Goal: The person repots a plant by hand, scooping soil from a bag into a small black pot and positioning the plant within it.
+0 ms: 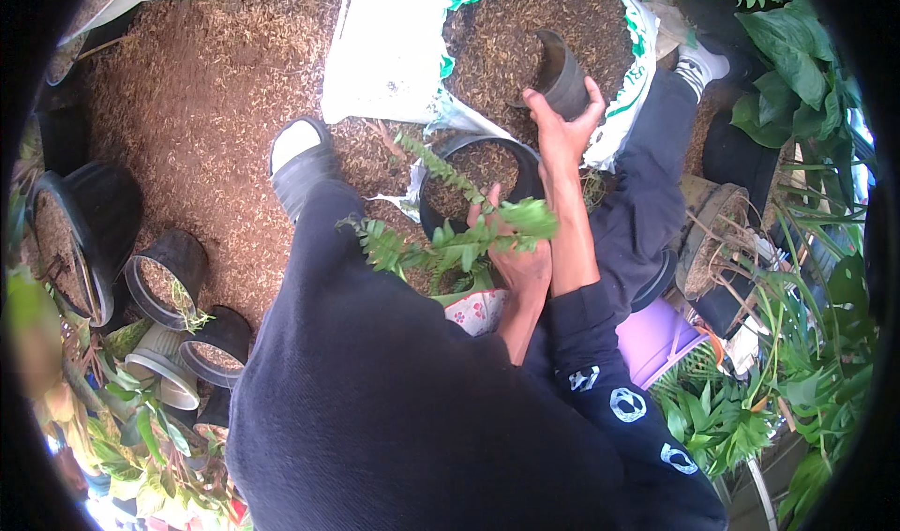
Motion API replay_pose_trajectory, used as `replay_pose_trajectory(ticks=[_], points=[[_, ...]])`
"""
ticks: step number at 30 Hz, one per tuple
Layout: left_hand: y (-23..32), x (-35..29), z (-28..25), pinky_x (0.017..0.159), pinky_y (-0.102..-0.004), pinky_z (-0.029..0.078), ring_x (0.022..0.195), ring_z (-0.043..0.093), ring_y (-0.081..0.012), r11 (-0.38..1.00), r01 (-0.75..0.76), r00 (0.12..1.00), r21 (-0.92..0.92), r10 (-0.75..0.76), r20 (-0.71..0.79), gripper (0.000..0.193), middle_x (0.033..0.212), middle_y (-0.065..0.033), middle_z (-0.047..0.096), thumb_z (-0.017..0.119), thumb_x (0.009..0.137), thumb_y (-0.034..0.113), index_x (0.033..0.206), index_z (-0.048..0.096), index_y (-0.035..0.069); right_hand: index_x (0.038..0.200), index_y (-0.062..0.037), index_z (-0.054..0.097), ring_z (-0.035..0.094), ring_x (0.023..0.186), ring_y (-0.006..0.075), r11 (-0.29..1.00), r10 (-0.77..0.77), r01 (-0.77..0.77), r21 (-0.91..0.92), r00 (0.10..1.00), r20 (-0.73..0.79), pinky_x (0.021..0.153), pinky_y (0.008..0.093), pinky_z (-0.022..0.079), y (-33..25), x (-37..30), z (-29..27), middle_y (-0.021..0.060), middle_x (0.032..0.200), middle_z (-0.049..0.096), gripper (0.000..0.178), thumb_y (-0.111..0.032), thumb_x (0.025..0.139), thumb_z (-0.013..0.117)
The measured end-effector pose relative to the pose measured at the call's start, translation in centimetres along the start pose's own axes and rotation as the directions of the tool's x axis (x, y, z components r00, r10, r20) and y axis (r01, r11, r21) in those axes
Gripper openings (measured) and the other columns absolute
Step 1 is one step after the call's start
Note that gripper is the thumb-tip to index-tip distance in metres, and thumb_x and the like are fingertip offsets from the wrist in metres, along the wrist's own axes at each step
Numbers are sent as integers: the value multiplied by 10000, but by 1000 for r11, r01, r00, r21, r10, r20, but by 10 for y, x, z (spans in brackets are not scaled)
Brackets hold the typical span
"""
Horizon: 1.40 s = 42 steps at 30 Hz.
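Note:
My right hand point(568, 123) grips a dark plastic scoop point(563, 76) that looks like a cut-down pot. It is held over the open white sack point(384, 53), which is filled with brown potting mix point(506, 15). Lower down, my left hand point(520, 259) is closed on a green fern point(450, 245), with the fronds covering part of the fingers. Just beyond the fern stands a round black pot point(434, 222) with potting mix inside. Below the left hand shows part of a white, red-patterned item point(476, 312) with a green edge; its kind is hidden.
Several dark pots, among them a large black one point(117, 217), lie tipped at the left. A purple container point(656, 339) and leafy plants point(797, 90) crowd the right side. My sandalled foot point(300, 156) rests on soil-strewn ground point(216, 90).

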State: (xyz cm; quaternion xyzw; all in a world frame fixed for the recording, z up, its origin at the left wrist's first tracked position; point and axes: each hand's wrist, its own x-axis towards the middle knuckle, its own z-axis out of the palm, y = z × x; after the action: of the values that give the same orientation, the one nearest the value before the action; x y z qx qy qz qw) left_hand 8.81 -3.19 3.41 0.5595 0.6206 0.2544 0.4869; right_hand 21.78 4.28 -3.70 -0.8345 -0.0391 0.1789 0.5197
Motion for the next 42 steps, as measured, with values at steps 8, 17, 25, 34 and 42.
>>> replay_pose_trajectory(ticks=[8, 17, 25, 34, 42], points=[[-3, -9, 6, 1043, -536, 346, 1238, 434, -436, 999, 24, 999, -41, -22, 39, 522, 1290, -264, 470, 615, 854, 52, 1341, 447, -33, 1444, -99, 298, 608, 903, 210, 1000, -10, 11, 13, 1000, -22, 764, 291, 556, -1, 2, -11, 217, 1310, 264, 992, -98, 648, 891], [-4, -15, 7, 1044, -523, 352, 1276, 422, -426, 998, -19, 1000, 54, 18, 16, 440, 1280, -276, 465, 600, 908, 101, 1307, 480, -38, 1432, -89, 298, 625, 885, 215, 998, -1, 1, 67, 1000, -6, 783, 299, 553, -6, -3, -9, 220, 1317, 278, 988, -78, 646, 897], [-8, -20, 12, 1071, -532, 331, 1280, 428, -438, 998, -40, 999, 46, 40, 3, 404, 1292, -289, 483, 570, 926, 117, 1284, 499, -56, 1408, -56, 301, 617, 875, 185, 982, 88, -95, 164, 995, 51, 728, 296, 542, -10, -8, -10, 142, 1160, 561, 912, -95, 695, 868], [-20, -13, 7, 1103, -539, 307, 1285, 434, -456, 996, -62, 996, 68, 66, -67, 376, 1304, -303, 506, 532, 948, 132, 1260, 521, -77, 1438, -126, 237, 589, 813, 139, 815, 249, -309, 491, 951, 184, 709, 314, 564, -11, -13, -2, 98, 1063, 591, 894, -51, 762, 818], [-14, -7, -7, 967, -503, 386, 1078, 554, -418, 997, -67, 997, -50, 65, -41, 326, 1088, -274, 575, 483, 984, 160, 1195, 550, -79, 1463, -143, 251, 585, 818, 106, 739, 214, -263, 621, 965, 155, 749, 300, 569, -28, -31, -73, 48, 1041, 611, 784, -77, 859, 746]])
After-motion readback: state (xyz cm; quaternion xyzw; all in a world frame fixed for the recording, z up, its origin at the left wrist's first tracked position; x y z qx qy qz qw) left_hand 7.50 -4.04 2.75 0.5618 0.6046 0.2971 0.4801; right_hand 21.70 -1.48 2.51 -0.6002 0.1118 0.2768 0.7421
